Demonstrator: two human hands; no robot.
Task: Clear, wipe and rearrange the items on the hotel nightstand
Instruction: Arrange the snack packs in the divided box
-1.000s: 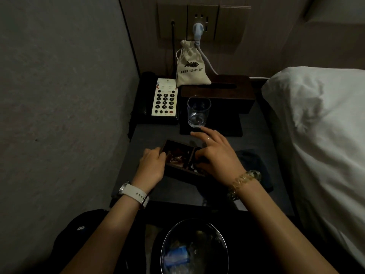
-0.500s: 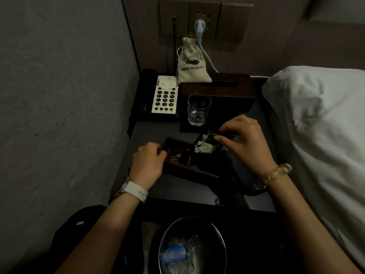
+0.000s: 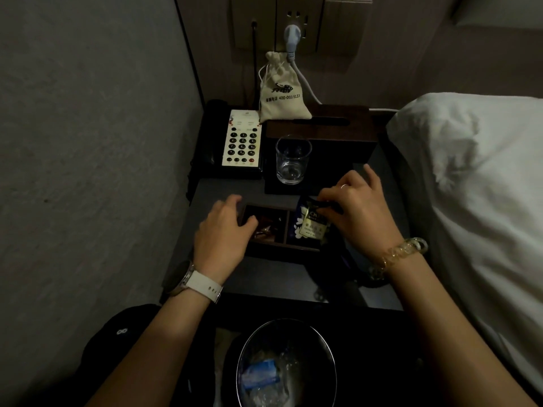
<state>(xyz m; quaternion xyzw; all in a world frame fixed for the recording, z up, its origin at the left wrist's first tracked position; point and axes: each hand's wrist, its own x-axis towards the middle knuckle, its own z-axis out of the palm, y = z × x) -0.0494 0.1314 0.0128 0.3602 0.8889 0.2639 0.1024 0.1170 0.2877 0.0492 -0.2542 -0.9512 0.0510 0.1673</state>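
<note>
Change: a second ago the right hand (image 3: 357, 211) lay flat over the tray (image 3: 282, 227); now it has lifted a tea packet (image 3: 311, 226) up out of the right compartment.
Meaning: the person seems to be sorting or straightening the tray's packets, so the rearranging step looks under way.
Right hand: thumb and forefinger pinch the packet's top edge; the other fingers are spread loosely above it.
Left hand (image 3: 224, 230): fingers curled over the tray's left wall, steadying it as before.
Packet: upright, its lower edge in or just above the right compartment; which one is hard to tell.
Tray: on the counter (image 3: 217, 192), near its middle, with small wrapped items in the left compartment.
Nearby: glass (image 3: 293, 161) behind the tray, phone (image 3: 242, 142) to its left, bin (image 3: 286, 365) below the counter's front edge.
</note>
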